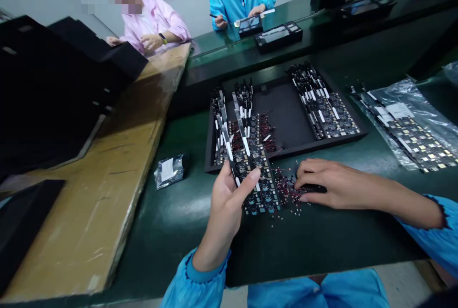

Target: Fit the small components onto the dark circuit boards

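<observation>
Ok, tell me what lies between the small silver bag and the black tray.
In the head view, only bare green table lies between the silver bag and the black tray; the left hand holds circuit boards further right.

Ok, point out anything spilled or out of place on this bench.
Small red-wired parts lie scattered loose on the green bench under the right hand, outside the black tray. A silvery packet lies alone left of the tray.
</observation>
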### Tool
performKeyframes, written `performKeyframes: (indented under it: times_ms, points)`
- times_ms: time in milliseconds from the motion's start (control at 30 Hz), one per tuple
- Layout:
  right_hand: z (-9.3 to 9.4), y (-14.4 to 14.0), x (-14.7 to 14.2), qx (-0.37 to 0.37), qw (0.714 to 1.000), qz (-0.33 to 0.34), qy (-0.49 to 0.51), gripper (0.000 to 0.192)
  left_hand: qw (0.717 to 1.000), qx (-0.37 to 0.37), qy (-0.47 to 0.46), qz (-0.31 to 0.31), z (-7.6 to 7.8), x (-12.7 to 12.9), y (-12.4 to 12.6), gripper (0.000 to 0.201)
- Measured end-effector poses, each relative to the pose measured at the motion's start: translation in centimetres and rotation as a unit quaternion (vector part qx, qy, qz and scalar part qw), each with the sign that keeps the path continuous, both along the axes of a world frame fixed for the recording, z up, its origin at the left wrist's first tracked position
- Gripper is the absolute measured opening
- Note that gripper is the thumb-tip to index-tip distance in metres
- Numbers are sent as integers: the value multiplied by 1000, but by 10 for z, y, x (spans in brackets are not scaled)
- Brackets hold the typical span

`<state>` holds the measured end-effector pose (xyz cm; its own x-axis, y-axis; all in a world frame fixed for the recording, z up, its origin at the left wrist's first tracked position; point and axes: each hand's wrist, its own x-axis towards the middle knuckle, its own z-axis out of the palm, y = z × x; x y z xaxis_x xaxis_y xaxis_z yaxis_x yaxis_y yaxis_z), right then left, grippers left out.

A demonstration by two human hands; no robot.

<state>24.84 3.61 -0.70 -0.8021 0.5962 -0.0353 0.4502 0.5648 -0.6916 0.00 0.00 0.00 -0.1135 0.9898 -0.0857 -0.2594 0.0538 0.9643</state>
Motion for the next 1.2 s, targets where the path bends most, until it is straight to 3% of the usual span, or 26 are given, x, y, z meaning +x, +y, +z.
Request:
performKeyframes:
  times_ms: [267, 467, 733, 867, 1067, 1200]
  points:
    - [-9, -9, -12, 40, 998, -19, 37, 18, 1000, -4, 17, -7, -2, -1, 0, 47]
    - [-5, -9, -13, -8, 995, -44, 90, 15, 1000, 5, 18, -2, -2, 0, 2, 46]
    - [-7, -9, -10, 21, 999, 6, 38, 14, 1000, 5, 25, 4, -2, -1, 2, 46]
    - [-4, -9, -11, -11, 997, -13, 71, 18, 1000, 7, 16, 2, -1, -1, 2, 44]
    - [-8, -12, -11, 19, 999, -25, 40, 11, 1000, 9, 7, 8, 0, -1, 2, 42]
    - [-5, -10, -12, 0, 997, -30, 71, 14, 1000, 12, 8, 12, 0, -1, 3, 42]
